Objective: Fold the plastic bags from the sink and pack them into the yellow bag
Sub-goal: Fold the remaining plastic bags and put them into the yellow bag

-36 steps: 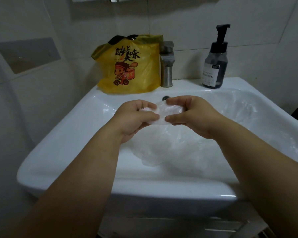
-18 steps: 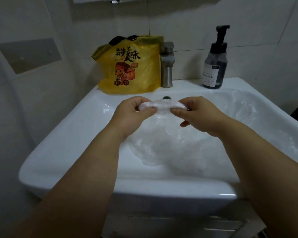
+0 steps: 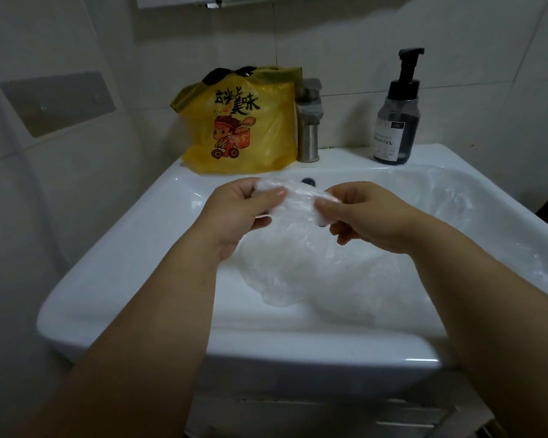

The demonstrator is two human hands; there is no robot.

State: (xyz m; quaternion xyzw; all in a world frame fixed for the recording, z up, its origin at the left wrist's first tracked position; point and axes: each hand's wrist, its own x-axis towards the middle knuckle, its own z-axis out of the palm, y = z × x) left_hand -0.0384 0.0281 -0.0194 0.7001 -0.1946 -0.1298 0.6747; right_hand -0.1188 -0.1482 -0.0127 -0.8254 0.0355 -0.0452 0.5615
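Plastic bags (image 3: pixel 298 267) are heaped unfolded in the sink (image 3: pixel 124 248). Above it, one folded bag (image 3: pixel 298 200) is pinched at both ends by the left hand (image 3: pixel 234 210) and right hand (image 3: pixel 367 216), probably so the fold cannot open. On the sink's back edge, the yellow bag (image 3: pixel 244 128) is stood ready.

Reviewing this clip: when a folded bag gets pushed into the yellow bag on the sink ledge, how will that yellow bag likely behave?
The yellow bag is thin, wrinkled film, so it will probably buckle, not hold shape. It looks light on the glossy sink ledge, so a push may slide it. The faucet beside it and wall behind might stop tipping.
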